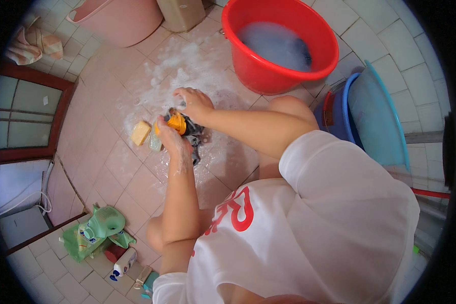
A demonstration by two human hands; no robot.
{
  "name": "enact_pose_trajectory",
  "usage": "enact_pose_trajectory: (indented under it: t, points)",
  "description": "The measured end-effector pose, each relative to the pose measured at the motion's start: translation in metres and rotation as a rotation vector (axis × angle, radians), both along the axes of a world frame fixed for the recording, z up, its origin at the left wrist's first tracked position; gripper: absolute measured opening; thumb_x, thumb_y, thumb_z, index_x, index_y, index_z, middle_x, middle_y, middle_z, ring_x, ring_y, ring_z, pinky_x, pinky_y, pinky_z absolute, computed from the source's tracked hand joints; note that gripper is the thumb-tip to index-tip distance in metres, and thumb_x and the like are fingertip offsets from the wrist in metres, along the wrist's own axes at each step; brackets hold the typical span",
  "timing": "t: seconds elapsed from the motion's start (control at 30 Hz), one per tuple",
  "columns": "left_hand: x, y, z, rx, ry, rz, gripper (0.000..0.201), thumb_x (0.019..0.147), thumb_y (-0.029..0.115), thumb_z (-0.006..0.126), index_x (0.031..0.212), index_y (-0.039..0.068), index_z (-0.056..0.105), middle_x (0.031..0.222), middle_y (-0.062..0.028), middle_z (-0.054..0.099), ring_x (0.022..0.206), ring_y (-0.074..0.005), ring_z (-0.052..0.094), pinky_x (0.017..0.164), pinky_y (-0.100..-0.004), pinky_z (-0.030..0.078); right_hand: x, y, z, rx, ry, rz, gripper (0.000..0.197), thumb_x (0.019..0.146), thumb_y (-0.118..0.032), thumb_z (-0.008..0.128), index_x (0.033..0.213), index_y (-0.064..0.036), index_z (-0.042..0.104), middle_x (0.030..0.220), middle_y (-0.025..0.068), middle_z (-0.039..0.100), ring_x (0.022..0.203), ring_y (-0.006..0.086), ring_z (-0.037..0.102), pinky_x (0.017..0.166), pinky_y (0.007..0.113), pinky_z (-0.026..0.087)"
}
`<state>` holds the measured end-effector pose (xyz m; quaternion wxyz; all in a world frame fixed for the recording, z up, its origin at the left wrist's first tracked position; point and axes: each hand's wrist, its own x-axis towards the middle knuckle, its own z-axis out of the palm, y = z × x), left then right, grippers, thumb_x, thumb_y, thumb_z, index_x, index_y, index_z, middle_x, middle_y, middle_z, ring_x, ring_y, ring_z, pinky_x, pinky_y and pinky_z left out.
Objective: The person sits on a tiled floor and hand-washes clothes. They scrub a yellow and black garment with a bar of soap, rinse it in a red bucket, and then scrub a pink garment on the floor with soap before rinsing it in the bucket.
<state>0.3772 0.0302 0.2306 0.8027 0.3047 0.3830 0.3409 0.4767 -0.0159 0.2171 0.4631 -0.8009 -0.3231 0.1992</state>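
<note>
On the wet tiled floor lies a bunched dark cloth with a yellow part (177, 122), perhaps a small garment; its exact kind is not clear. My left hand (173, 141) grips it at the yellow part, its wrist streaked with suds. My right hand (196, 105) hovers at its far edge, fingers curved and apart from the thumb, the palm side close to the cloth. Left of the cloth sit a yellowish soap bar (141, 133) and a pale, translucent block or dish (155, 140). White foam (180, 71) spreads over the tiles beyond my hands.
A red bucket (248, 68) of cloudy water with something dark inside stands at the far right. Blue basins (377, 111) lean by the right wall. A pink tub (119, 23) is at the far left. Bottles, including a green jug (108, 221), stand at the near left.
</note>
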Motion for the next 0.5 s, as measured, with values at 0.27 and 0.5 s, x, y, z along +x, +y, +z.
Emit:
enact_pose_trajectory:
  t: [0.27,0.5]
  points:
    - [-0.005,-0.001,0.011,-0.065,-0.022,-0.002,0.054,0.093,0.052,0.044,0.117,0.003,0.046,0.114,-0.0104,0.054,0.106,-0.0241,0.054,0.090,-0.0398,0.045,-0.029,-0.004,0.028,-0.403,0.254,0.251,0.072,0.076,-0.061,0.057,0.119,-0.0021,0.058,0.115,0.0175,0.063,0.107,0.0311,0.060,0.088,0.038,0.046]
    - [-0.035,0.070,-0.062,-1.343,-0.291,0.017,0.045,0.091,0.034,0.053,0.121,0.002,0.049,0.111,-0.0177,0.060,0.105,-0.0342,0.058,0.093,-0.0501,0.046,-0.057,-0.021,0.040,0.235,-0.329,0.423,0.027,0.060,-0.022,0.073,0.083,-0.0085,0.067,0.083,0.0116,0.063,0.090,0.0327,0.059,0.082,0.041,0.045]
